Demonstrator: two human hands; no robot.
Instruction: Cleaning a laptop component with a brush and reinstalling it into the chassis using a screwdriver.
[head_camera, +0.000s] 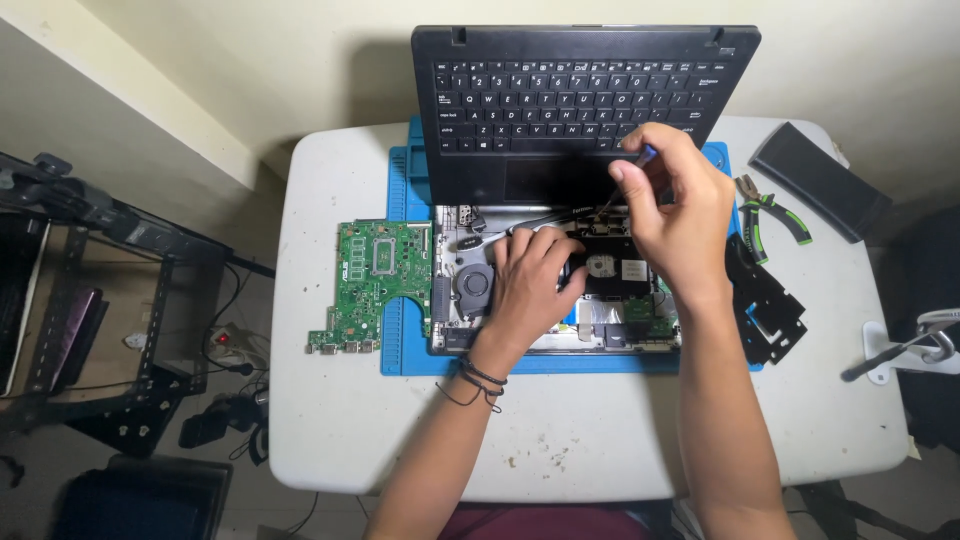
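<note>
Head view: an opened laptop base (560, 300) lies on a blue mat (400, 200) at the table's (600, 440) far middle, its keyboard half (580, 100) propped upright behind. The right hand (670, 215) pinches a small screwdriver (625, 175) over the chassis's far edge; the left hand (530, 285) rests flat inside, fingers spread, steadying it. Likely a screw is being worked; next calls for keeping the tip seated. A green motherboard (370, 285) lies at the mat's left edge, pliers (775, 205) toward the far right corner.
</note>
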